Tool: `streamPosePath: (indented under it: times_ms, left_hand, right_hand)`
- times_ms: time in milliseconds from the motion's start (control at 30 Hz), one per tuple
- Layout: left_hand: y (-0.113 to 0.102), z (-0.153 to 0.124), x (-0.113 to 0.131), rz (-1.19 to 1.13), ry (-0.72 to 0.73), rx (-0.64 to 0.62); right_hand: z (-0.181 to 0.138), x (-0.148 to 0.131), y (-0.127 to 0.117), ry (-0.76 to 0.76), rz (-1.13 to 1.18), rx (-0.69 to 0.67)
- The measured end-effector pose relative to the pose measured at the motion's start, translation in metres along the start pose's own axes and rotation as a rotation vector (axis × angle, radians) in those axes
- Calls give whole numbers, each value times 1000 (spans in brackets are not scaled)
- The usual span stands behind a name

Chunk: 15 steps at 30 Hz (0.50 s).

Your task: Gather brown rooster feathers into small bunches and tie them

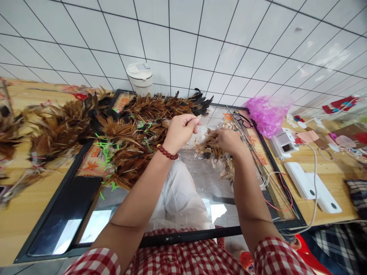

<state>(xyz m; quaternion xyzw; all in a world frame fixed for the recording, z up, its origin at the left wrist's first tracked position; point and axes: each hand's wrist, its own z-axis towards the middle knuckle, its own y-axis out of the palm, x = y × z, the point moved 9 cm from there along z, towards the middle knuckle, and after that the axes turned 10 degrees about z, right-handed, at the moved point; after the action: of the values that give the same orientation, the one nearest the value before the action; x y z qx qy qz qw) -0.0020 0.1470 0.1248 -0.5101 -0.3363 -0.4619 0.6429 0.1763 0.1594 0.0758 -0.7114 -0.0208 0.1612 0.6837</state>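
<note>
My left hand (183, 131), a beaded bracelet at its wrist, is raised over the glass-topped frame (189, 183). Its thumb and fingers are pinched together, with a tiny pale tip at the fingertips too small to name. To the right, my right hand (231, 142) is down in a pile of loose light-brown feathers (212, 147), its curled fingers closed on some and partly hidden. Bundles of brown feathers (123, 133) with bright green ties (106, 152) lie left of my left hand. Behind them stretches another dark-tipped feather bundle (160, 106).
A black phone (67, 214) lies on the frame's left side. Eyeglasses (243, 119) and thin rods (255, 156) are at its right, beside a crumpled purple plastic bag (268, 114). White power strips (312, 187) with cables lie farther right. A white lidded container (140, 78) stands by the tiled wall.
</note>
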Motion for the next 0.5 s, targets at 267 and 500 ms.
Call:
streamPosePath:
  times_ms: [267,500]
  left_hand:
    - [6,0,-3,8,-5,-25]
    - [12,-1,-5,-20,-20,-54]
  right_hand:
    - [-19,34,-10,178,123,-166]
    - [-24,9,-41,-68,284,71]
